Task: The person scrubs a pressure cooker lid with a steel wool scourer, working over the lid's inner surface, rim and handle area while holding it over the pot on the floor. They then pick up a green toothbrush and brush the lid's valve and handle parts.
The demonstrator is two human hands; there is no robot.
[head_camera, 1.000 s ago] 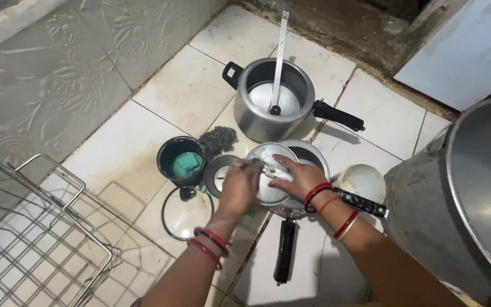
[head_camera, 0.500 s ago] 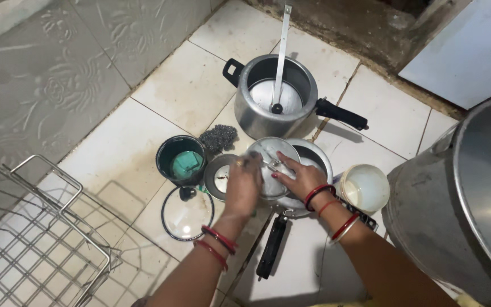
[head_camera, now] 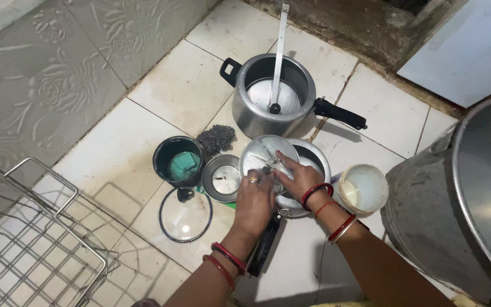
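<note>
While both hands clamp the cooker lid (head_camera: 265,153) over the small pressure cooker (head_camera: 308,165), left hand (head_camera: 255,199) near its rim, right hand (head_camera: 296,177) at its centre, it looks rigid, wet, probably slippery; rim grip seems safest.

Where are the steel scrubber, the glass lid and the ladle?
steel scrubber (head_camera: 216,138), head view, middle of the wad.
glass lid (head_camera: 191,219), head view, clear pane.
ladle (head_camera: 279,51), head view, flat handle.

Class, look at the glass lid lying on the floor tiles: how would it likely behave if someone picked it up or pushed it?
The glass lid lies flat on wet-looking tiles, so a push would probably slide it. Being glass, it seems fragile if dropped. Its small dark knob probably offers the surest grip.
</note>
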